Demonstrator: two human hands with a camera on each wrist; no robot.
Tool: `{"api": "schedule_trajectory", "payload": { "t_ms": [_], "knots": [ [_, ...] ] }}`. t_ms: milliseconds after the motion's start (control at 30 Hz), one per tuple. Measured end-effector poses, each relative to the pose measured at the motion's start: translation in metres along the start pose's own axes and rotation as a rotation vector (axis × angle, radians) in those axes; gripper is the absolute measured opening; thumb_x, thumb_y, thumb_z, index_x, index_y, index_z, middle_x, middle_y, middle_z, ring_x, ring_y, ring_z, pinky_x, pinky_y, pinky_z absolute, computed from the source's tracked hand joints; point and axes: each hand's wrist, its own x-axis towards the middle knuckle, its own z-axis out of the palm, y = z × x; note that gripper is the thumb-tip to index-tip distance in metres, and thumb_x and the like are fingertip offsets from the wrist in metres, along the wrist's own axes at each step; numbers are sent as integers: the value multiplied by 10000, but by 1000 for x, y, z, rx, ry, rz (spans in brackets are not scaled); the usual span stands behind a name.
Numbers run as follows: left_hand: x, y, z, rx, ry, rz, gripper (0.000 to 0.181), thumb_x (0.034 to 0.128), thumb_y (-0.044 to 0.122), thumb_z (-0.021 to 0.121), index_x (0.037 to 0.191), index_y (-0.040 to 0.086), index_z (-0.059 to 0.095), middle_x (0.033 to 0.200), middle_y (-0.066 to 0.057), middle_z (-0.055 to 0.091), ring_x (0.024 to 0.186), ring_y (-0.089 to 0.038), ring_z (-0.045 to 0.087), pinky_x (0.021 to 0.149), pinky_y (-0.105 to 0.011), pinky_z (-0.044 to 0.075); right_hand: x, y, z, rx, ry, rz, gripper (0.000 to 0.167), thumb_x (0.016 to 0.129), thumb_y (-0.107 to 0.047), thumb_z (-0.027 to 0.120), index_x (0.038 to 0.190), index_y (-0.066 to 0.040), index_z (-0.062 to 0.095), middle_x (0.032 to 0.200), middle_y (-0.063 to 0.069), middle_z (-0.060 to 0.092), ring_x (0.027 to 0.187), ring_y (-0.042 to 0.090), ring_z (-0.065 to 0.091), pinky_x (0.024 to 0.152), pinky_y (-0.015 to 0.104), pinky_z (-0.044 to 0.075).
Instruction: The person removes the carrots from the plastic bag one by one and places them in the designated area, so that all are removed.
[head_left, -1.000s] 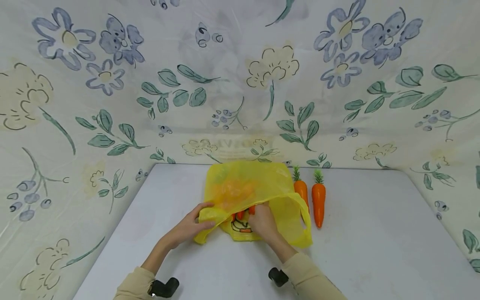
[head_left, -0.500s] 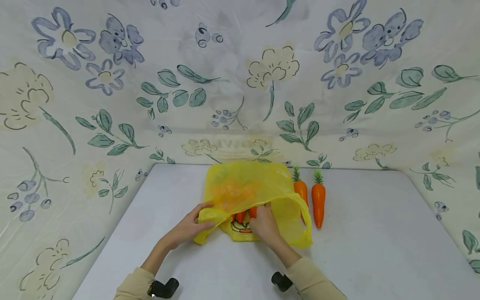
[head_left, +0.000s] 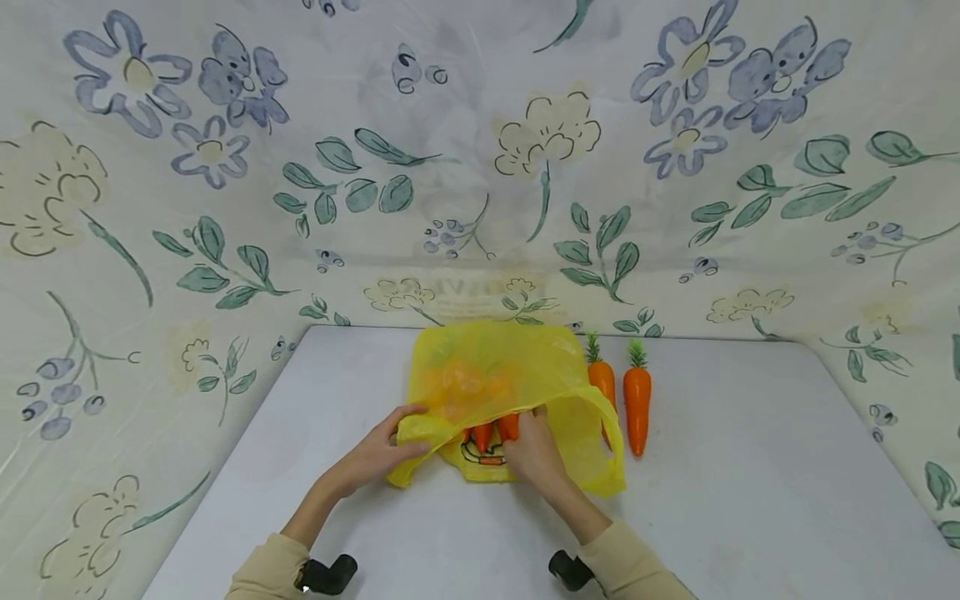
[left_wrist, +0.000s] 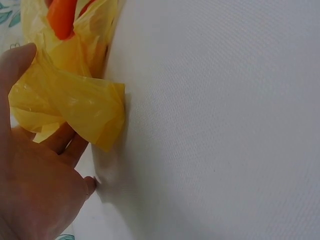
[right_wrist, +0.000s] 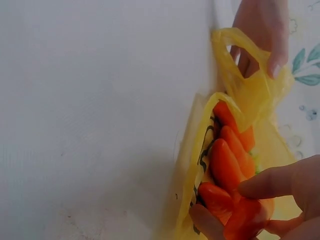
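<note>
Your left hand (head_left: 378,454) pinches the yellow bag (head_left: 498,348) at its left handle, thumb on one face of the film and fingers on the other. A black device (head_left: 328,575) is fixed at that wrist, on the operator's side of the bag. Within the bag, which lies flattened with its mouth towards you, several orange carrots (right_wrist: 226,162) lie side by side, tips at the opening; the film blurs the rest. Your right hand (head_left: 531,450) reaches into the mouth, thumb and fingers curled about one carrot (right_wrist: 245,219), its tip showing between them. Right of the bag lie two further carrots, leaves away from you: a nearer one (head_left: 602,379), its lower part overlapped by the bag's edge, and an outer one (head_left: 637,408), fully visible and apart from the bag. Beneath the bag is a white table (head_left: 742,450).
</note>
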Motion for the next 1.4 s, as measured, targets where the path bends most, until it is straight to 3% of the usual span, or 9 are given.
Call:
{"api": "schedule_trajectory", "payload": {
  "t_ms": [233,567,833,1100,1400],
  "knots": [
    [-2,3,-1,-6,-2,8,654,933,357,646,1494,184,358,1592,-184,257,1385,-407,305,1095,-689,257,-4,1,0,14,-27,-15,719,755,167,592,1435,4,425,1394,271,394,1128,353,504,979,511,475],
    [-3,4,0,3,1,-1,646,930,366,649,1484,186,371,1581,-185,283,1378,-406,311,1093,-690,259,-9,4,-11,26,-46,-21,712,749,179,584,1424,5,438,1395,271,420,1200,377,470,1039,551,426],
    [-2,3,1,4,4,-1,647,931,365,648,1487,189,367,1580,-183,284,1379,-406,309,1090,-695,256,-14,6,-18,25,-42,1,695,764,137,607,1420,2,422,1323,297,431,957,347,521,836,493,503],
    [-2,2,1,8,5,-5,658,932,376,646,1494,189,359,1579,-185,286,1381,-410,311,1090,-696,257,-14,11,-24,25,-14,12,680,781,107,613,1421,21,402,1284,279,431,977,353,509,896,516,498],
    [-1,2,0,17,2,-5,656,931,386,650,1490,196,364,1588,-179,273,1381,-405,314,1093,-678,276,-18,16,-32,43,-33,55,572,793,78,652,1331,17,467,1171,230,469,888,301,518,753,421,519]
  ]
}}
